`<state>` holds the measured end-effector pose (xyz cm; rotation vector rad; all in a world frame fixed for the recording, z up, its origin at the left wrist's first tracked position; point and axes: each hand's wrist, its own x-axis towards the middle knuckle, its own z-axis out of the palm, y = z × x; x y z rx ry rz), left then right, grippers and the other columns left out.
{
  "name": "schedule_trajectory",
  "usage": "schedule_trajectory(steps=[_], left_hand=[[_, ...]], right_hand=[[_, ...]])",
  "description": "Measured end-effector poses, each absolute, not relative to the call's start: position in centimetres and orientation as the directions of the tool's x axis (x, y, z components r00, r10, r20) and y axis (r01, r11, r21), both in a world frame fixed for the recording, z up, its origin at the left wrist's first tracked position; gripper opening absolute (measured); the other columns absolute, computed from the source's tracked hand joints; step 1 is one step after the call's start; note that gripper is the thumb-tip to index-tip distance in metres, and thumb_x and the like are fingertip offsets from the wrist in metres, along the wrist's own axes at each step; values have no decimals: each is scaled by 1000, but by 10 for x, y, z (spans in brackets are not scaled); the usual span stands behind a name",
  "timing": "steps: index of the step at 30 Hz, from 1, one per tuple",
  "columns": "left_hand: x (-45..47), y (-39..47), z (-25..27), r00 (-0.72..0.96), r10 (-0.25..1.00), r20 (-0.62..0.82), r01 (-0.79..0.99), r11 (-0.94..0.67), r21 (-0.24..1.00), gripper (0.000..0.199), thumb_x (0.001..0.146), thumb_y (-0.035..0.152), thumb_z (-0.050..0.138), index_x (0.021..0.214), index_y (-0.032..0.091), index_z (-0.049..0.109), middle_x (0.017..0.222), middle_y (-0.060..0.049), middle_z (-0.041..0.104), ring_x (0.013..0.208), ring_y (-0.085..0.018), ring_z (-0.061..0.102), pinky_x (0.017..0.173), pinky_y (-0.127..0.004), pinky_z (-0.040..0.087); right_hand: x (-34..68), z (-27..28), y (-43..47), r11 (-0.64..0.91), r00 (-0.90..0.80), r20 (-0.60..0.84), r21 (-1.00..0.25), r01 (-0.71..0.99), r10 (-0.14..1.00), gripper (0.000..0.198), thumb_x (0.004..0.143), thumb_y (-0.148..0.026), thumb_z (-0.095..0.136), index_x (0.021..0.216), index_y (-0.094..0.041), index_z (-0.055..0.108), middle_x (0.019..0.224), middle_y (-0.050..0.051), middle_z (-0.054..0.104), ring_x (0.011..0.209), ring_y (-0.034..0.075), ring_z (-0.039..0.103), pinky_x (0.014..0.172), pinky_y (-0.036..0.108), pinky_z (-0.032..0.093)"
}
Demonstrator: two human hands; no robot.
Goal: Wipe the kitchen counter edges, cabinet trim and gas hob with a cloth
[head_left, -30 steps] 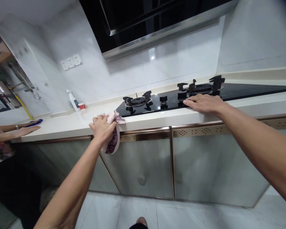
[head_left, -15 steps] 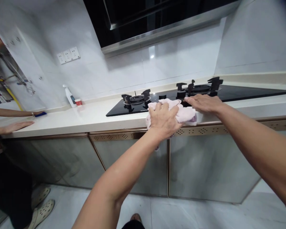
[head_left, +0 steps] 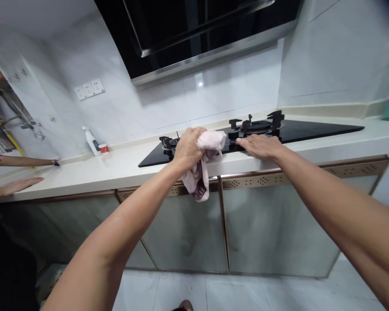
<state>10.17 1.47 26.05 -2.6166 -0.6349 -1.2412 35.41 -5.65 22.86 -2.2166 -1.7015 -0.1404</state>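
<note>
Pale kitchen wall (head_left: 123,110) above a long white worktop (head_left: 74,168).
Over its back edge, a black hood (head_left: 194,39) hangs before light tiles bearing a small bright reflection (head_left: 200,83), with wall sockets (head_left: 90,89) to the left; below its front edge, bronze-framed greenish-grey cabinet doors (head_left: 191,233) stand over a pale tiled floor (head_left: 233,290).

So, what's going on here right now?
The person's left hand grips a pale pink cloth at the front of the black hob, part of it hanging over the counter edge. The right hand, holding nothing visible, rests flat at the hob's front edge. Farther left, another person's hand lies on the counter; a white bottle and red cup stand towards the wall.
</note>
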Motion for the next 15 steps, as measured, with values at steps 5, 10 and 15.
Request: schedule_trajectory(steps=[5,10,15], left_hand=[[103,21,264,477,285,831,543,-839,-24,43,88,26,64,130,27,56,138,-11,54,130,-28,46,105,-46,43],[73,20,252,753,477,453,523,-852,28,52,82,26,62,134,27,58,138,-9,60,125,-28,54,100,-43,48],[64,9,283,771,576,271,526,-816,239,41,84,56,61,109,26,71,103,-8,73,96,-25,65,79,-36,52]], right_hand=[[356,226,-57,-210,269,320,-208,955,909,77,97,-66,6,123,-31,70,136,12,64,127,42,54,104,68,36],[361,222,-52,-193,258,364,-206,959,895,76,96,-67,8,127,-34,69,138,11,63,127,42,54,104,68,37],[360,222,-50,-216,281,352,-212,953,893,73,97,-67,11,130,-35,67,139,10,63,130,43,52,105,69,36]])
